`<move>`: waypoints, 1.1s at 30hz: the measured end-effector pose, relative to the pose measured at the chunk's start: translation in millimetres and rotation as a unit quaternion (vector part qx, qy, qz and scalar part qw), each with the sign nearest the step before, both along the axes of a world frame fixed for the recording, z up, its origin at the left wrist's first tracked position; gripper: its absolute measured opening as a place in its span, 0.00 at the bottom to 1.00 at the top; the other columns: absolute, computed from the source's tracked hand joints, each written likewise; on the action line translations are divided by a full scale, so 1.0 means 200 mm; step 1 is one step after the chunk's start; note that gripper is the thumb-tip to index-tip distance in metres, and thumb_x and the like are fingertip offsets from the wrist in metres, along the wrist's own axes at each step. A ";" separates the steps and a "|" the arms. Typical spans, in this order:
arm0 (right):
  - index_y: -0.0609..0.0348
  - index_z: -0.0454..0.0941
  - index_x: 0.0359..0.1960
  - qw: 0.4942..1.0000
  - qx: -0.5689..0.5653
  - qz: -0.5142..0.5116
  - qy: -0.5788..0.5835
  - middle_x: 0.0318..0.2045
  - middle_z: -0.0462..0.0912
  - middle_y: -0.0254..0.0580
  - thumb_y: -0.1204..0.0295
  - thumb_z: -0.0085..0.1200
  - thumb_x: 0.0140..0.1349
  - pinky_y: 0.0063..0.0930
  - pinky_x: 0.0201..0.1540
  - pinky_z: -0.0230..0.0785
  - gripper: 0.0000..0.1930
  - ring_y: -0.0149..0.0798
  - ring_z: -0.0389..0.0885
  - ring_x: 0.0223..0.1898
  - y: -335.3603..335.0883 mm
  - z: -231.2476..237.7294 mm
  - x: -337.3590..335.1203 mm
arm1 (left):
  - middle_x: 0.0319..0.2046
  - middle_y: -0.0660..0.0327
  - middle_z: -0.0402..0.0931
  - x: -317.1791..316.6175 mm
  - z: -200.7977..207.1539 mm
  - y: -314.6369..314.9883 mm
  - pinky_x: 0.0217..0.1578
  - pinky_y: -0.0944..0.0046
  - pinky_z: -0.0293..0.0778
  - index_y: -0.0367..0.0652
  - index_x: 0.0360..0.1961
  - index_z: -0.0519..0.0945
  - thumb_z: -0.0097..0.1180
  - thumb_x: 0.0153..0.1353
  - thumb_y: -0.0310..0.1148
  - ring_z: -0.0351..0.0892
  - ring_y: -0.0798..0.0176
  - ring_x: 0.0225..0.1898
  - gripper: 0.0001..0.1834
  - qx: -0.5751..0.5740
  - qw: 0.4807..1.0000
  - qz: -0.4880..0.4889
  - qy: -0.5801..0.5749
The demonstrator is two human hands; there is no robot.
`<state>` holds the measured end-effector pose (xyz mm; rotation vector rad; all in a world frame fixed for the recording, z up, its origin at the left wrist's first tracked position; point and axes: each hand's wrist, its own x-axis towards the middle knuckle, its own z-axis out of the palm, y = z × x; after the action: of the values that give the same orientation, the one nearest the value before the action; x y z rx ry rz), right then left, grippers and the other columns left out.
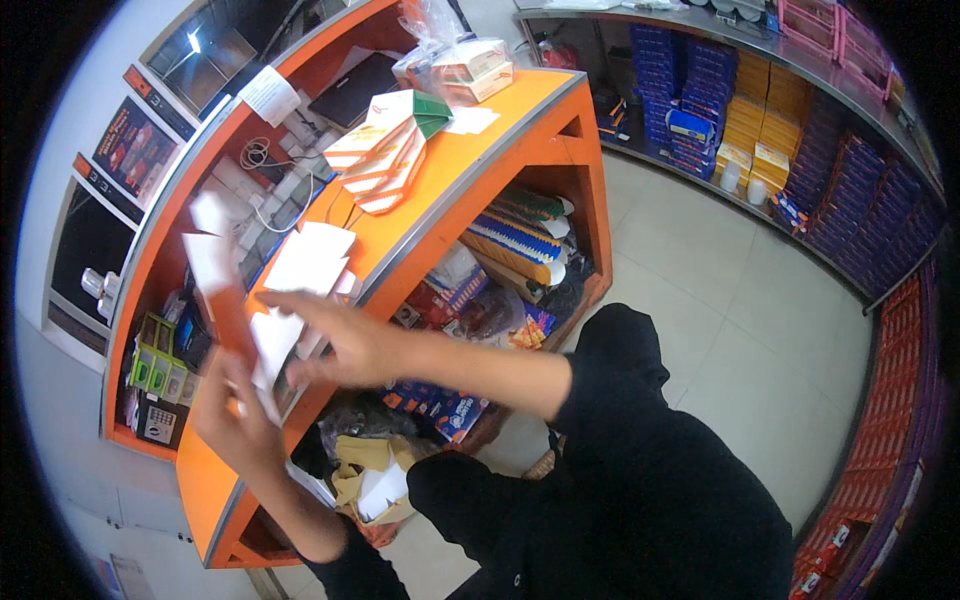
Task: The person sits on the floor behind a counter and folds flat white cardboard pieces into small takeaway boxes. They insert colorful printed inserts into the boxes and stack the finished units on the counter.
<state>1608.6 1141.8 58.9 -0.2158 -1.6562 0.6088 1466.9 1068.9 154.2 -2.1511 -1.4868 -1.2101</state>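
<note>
My left hand (240, 420) is closed around the lower end of a white and orange-red folded card piece (232, 320), blurred by motion, raised over the counter. My right hand (345, 345) is beside it, index finger stretched out and thumb apart, with nothing visible in its grasp. Whether its fingertip touches the card I cannot tell. Beyond my hands, several loose white card pieces (312, 258) lie on the orange counter (470, 130). Farther along stand orange-striped white cartons (385, 165), with a green one among them.
White boxes under clear plastic (470, 65) stand at the counter's far end. Shelves below hold folded cartons (515, 245) and bags. An open brown carton (375, 480) sits low by my legs. Stacked blue boxes (660, 90) and yellow boxes (765, 110) fill the far right shelf.
</note>
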 end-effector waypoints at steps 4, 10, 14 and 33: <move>0.63 0.45 0.68 0.995 -0.063 0.018 0.072 0.63 0.58 0.58 0.50 0.55 0.57 0.42 0.63 0.55 0.46 0.55 0.59 0.64 -0.39 -0.13 0.04 | 0.40 0.54 0.75 0.10 -0.35 -0.31 0.46 0.61 0.69 0.35 0.50 0.73 0.56 0.55 0.52 0.75 0.63 0.43 0.32 -0.054 0.985 -0.137 0.092; 0.54 0.72 0.53 0.963 0.124 -0.213 -0.109 0.40 0.78 0.42 0.69 0.50 0.56 0.35 0.43 0.73 0.20 0.43 0.78 0.43 -0.49 -0.33 0.23 | 0.49 0.51 0.70 0.06 -0.68 -0.30 0.50 0.60 0.69 0.35 0.51 0.67 0.51 0.62 0.47 0.72 0.59 0.50 0.26 -0.207 0.653 -0.367 -0.630; 0.52 0.75 0.45 0.949 0.120 -0.254 -0.146 0.37 0.78 0.37 0.69 0.48 0.57 0.32 0.40 0.73 0.14 0.39 0.78 0.41 -0.54 -0.38 0.33 | 0.38 0.54 0.75 0.04 -0.79 -0.26 0.41 0.69 0.71 0.34 0.44 0.72 0.55 0.61 0.34 0.76 0.65 0.37 0.15 -0.257 0.723 -0.258 -0.587; 0.64 0.81 0.32 0.978 -0.177 -0.099 0.042 0.29 0.79 0.43 0.75 0.59 0.55 0.28 0.34 0.70 0.06 0.38 0.78 0.31 -0.57 -0.40 0.26 | 0.35 0.58 0.75 0.21 -0.79 -0.34 0.38 0.72 0.68 0.30 0.37 0.81 0.58 0.56 0.20 0.74 0.68 0.36 0.08 -0.162 0.914 -0.169 -0.331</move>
<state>1660.2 1028.3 -21.9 -0.5992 -1.4158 0.7469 1508.9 1000.9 -4.1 -2.4158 -1.6950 -2.1103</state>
